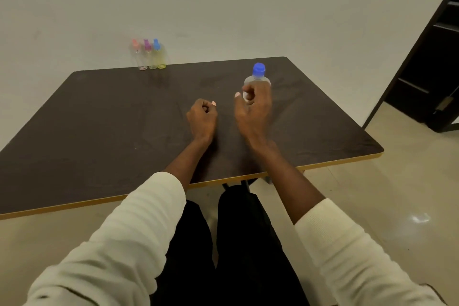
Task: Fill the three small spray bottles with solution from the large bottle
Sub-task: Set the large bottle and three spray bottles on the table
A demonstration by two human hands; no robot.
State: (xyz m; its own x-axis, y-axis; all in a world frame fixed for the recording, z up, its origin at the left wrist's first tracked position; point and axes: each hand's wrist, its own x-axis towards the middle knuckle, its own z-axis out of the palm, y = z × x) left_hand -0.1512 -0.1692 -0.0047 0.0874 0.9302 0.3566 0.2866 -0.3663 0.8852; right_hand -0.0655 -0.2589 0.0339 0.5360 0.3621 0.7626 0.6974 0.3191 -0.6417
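Watching right hand [253, 109] curl before big bottle [257, 79], grip unclear; left hand [202, 118] clenched empty; three spray bottles [148, 56] far-left.

Dark brown matt wood-look bench [99, 119], pale edge band; three clear plastic spray bottles [149, 57]; clear plastic large bottle [257, 79], blue cap; cream ribbed-knit sleeves [139, 218]; glossy floor tiles [397, 194].

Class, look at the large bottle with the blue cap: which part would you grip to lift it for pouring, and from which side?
Grip the large bottle around its clear round body below the shoulder, probably from the near side, where the right hand already is. It stands upright, and the body looks wide enough for a full wrap; the blue cap must stay free to unscrew.
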